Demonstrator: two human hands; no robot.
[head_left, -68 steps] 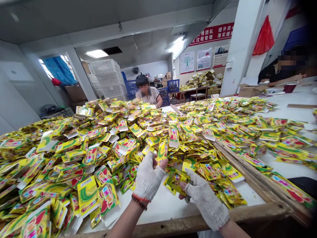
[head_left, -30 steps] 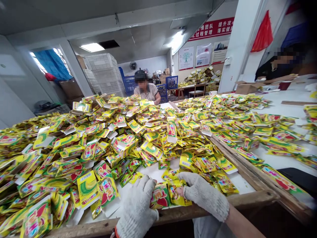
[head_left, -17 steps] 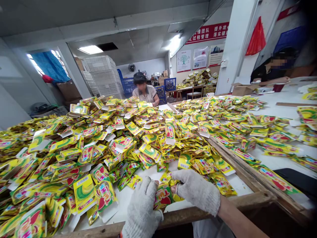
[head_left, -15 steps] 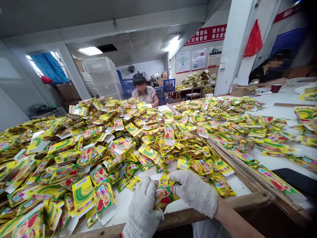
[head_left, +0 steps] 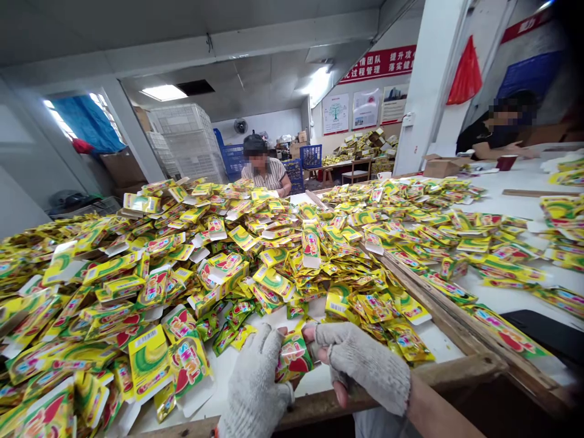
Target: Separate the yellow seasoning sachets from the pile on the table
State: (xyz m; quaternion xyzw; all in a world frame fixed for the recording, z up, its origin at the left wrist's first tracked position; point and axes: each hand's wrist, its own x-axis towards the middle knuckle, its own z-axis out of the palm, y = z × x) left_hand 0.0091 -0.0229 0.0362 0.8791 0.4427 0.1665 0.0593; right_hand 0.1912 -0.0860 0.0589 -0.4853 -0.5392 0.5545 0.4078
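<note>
My left hand (head_left: 254, 389) and my right hand (head_left: 365, 365) wear white knit gloves, with the right one's fingertips bare. Between them they pinch a yellow foil packet with a red fruit print (head_left: 294, 359), held just above the white table (head_left: 314, 382). A big heap of yellow packets and flat printed cartons (head_left: 155, 267) lies to the left and ahead. One green-and-yellow carton (head_left: 148, 362) sits close to my left hand. More yellow packets (head_left: 374, 310) lie beside my right hand.
A wooden table rail (head_left: 449, 371) runs along the near edge, and a wooden divider (head_left: 438, 292) slants away to the right. One seated co-worker (head_left: 264, 173) faces me beyond the heap, and another (head_left: 493, 140) sits at the right. Stacked white crates (head_left: 182, 143) stand behind.
My two hands have closed together on the packet and lifted it slightly from the table. My right hand has turned, showing its bare fingertips. The view has drifted slightly.
</note>
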